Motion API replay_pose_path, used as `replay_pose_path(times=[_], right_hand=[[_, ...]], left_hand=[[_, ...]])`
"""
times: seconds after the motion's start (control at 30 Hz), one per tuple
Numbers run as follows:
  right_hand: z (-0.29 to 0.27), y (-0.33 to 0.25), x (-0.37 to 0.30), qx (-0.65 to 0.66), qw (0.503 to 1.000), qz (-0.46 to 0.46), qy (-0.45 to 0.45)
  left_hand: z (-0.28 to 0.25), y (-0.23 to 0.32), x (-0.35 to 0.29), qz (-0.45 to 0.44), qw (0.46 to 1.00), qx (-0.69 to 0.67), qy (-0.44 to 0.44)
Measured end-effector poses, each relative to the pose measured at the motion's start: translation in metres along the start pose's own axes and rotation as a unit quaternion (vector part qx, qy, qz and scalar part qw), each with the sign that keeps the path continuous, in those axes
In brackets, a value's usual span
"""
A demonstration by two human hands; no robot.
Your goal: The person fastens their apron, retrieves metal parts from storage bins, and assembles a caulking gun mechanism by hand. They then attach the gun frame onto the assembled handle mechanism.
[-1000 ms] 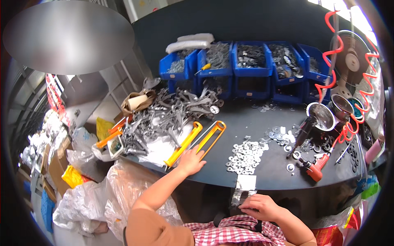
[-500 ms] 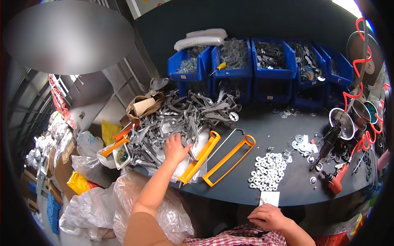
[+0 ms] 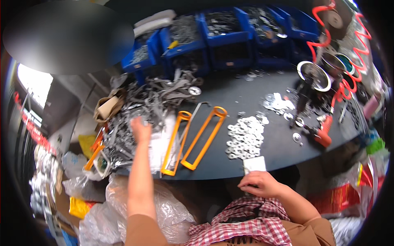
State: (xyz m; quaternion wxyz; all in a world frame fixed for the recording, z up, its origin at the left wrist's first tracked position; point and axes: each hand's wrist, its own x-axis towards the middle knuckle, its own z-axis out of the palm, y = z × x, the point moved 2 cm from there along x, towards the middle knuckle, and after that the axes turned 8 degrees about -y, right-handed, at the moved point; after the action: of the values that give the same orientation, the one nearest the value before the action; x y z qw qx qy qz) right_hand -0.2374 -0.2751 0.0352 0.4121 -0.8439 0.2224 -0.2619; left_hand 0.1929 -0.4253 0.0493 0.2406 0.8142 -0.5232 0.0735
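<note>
At the left my left hand (image 3: 141,129) reaches into a heap of grey metal lever-like parts (image 3: 154,96). Motion blurs its fingers, so whether it grasps a part is unclear. Beside the heap, two orange caulking-gun-like frames (image 3: 207,137) lie on the dark table, with a hooked metal rod (image 3: 193,119) by the left one. My right hand (image 3: 259,184) hangs at the table's front edge, its fingers loosely bent and slightly apart, with nothing visible in them. Just beyond it is a white square pad (image 3: 254,165), below a pile of small white ring-shaped pieces (image 3: 246,137).
Blue bins (image 3: 227,39) of small metal parts line the back, a yellow-handled screwdriver (image 3: 172,45) on one. A red power tool (image 3: 324,131), coiled red hoses (image 3: 348,88) and round cups (image 3: 314,76) stand right. Plastic bags (image 3: 152,205) hang below the front left edge.
The view has turned, shifting the table leftward and up in the picture. My left hand has moved farther into the metal heap. My right hand stays by the white pad.
</note>
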Motion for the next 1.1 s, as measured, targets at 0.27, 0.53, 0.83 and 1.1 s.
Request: replay_pose_path(times=[0.27,0.53,0.83,1.1], right_hand=[[0.001,-0.018,-0.001,0.159,0.977,0.11,0.095],[0.014,-0.017,-0.024,0.271,0.937,0.161,0.154],[-0.027,-0.024,-0.016,0.015,0.987,0.136,0.08],[-0.115,0.021,0.025,0.008,0.985,0.157,-0.076]], left_hand=[[-0.054,0.161,-0.166,0.134,0.672,-0.665,-0.297],[-0.048,0.21,-0.272,0.14,0.436,-0.824,-0.333],[-0.03,0.195,-0.255,0.052,0.46,-0.715,-0.524],[0.023,0.206,-0.173,-0.069,0.461,-0.721,-0.512]])
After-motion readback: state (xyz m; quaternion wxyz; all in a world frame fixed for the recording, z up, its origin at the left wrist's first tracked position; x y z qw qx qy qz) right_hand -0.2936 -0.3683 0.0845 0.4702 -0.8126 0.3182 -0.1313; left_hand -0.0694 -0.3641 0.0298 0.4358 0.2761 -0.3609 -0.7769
